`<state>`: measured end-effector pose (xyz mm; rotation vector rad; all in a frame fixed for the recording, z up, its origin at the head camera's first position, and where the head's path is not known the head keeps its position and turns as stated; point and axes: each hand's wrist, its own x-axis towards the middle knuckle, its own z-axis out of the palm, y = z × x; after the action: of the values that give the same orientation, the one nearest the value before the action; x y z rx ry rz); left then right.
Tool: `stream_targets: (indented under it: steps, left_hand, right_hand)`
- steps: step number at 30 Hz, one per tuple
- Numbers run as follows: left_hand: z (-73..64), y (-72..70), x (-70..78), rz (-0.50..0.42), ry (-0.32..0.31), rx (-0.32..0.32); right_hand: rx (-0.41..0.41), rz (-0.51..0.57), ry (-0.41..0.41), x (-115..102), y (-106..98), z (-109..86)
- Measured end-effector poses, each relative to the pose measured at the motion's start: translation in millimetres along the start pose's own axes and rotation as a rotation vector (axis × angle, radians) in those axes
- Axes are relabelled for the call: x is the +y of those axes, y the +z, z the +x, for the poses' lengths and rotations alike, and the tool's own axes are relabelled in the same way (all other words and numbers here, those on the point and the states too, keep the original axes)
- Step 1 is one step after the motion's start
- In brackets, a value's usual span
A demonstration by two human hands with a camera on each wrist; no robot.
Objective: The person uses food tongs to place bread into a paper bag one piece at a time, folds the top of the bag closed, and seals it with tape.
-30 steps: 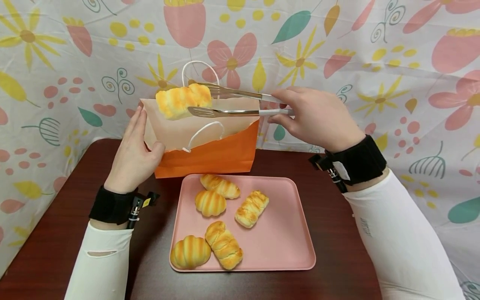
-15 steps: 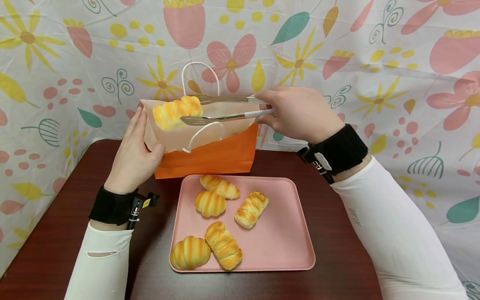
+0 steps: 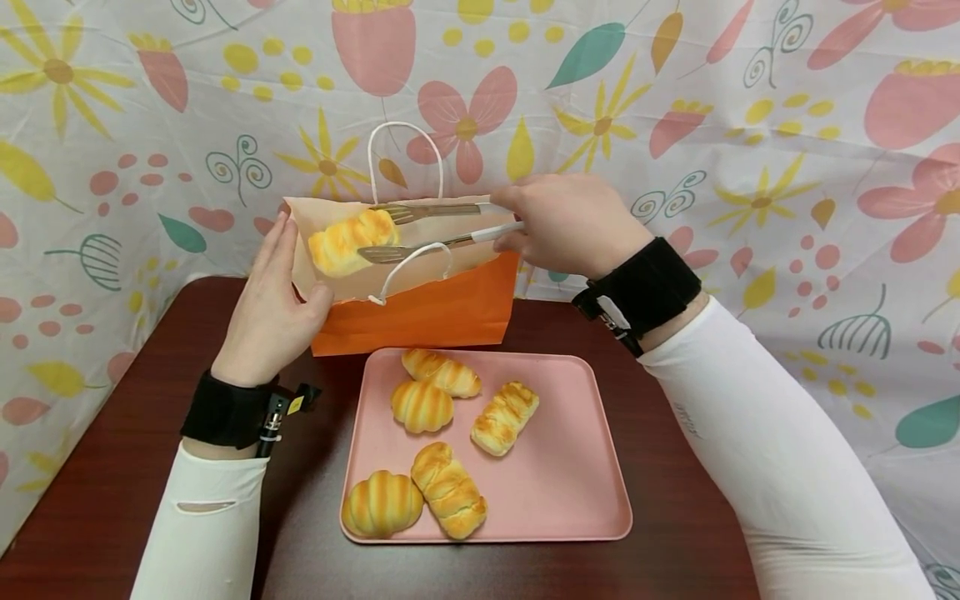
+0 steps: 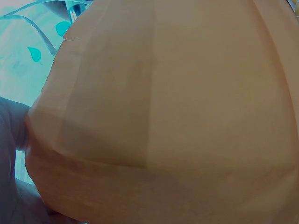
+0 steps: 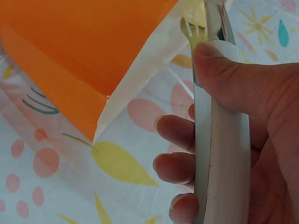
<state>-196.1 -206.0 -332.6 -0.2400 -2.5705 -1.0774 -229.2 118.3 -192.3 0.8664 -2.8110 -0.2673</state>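
My right hand [image 3: 577, 218] grips the white handles of metal tongs [image 3: 420, 250], fingers curled round them, also plain in the right wrist view. Between the tong tips is a golden bread roll [image 3: 345, 244], tilted within the mouth of an orange paper bag [image 3: 420, 321] in the head view. My left hand [image 3: 272, 304] rests on the bag's left side, fingers straight along the edge and thumb toward the front. The bag's side panel [image 4: 177, 102] fills most of the left wrist view, so the fingers are mostly hidden there. The bag's inside bottom is hidden.
In front of the bag lies a pink tray [image 3: 555, 467] bearing several bread rolls [image 3: 448, 492] on its left and middle. White cord handles [image 3: 405, 125] rise from the bag's rims. A patterned cloth [image 3: 675, 83] hangs behind the dark table [image 3: 675, 517].
The right hand has moved left and slightly down, lowering the tongs and roll from above the bag into its mouth. The left hand and the tray's rolls stay put.
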Motion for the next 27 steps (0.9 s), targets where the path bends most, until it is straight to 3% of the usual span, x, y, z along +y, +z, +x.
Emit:
stream_targets:
  steps: [14, 27]
  left_hand:
    - [0.2, 0.7, -0.2, 0.004, -0.004, -0.001]
    - [-0.6, 0.5, 1.6, -0.004, 0.007, 0.0]
  right_hand:
    - [-0.087, -0.021, -0.006, -12.3, 5.8, 21.3]
    - [-0.132, -0.026, 0.012, -23.8, 10.4, 29.2]
